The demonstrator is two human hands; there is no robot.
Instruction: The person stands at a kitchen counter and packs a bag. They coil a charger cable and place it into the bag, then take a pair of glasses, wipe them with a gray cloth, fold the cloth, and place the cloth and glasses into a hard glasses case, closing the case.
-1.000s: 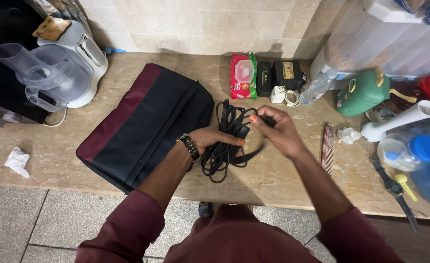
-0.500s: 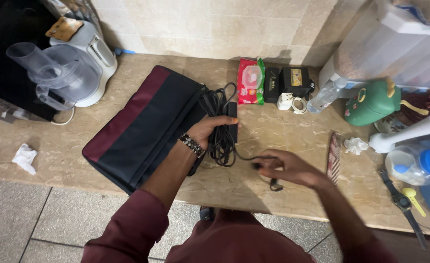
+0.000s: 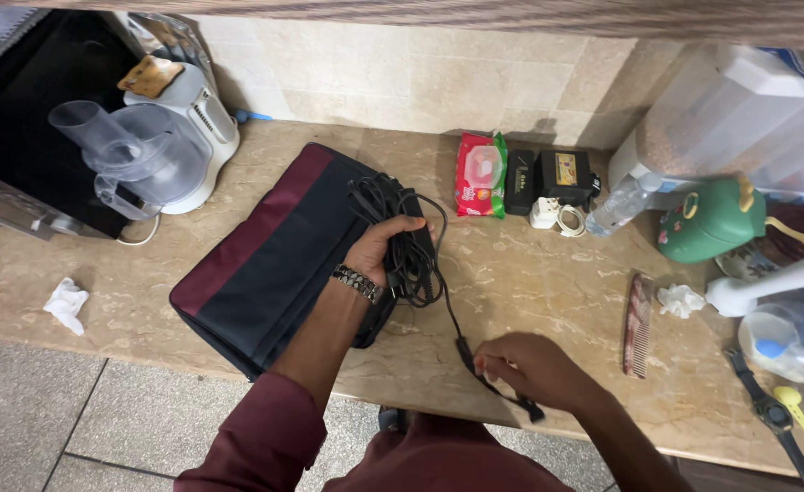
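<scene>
My left hand (image 3: 385,251) grips a bundle of coiled black cable (image 3: 400,237) over the right edge of a dark blue and maroon bag (image 3: 274,246) lying on the beige stone counter (image 3: 547,273). A loose length of the cable runs down and to the right to my right hand (image 3: 527,369), which pinches the cable's free end (image 3: 497,387) near the counter's front edge. A metal watch sits on my left wrist.
A food processor (image 3: 147,150) stands at the back left, a crumpled tissue (image 3: 65,303) lies at the left. A red wipes pack (image 3: 480,173), black boxes (image 3: 547,178), a water bottle (image 3: 622,202), a green case (image 3: 710,219), a comb (image 3: 639,323) and a wristwatch (image 3: 775,415) fill the right side.
My left hand carried the cable bundle up and left onto the bag's edge. My right hand pulled the free end down toward the counter's front edge. The camera tilted slightly.
</scene>
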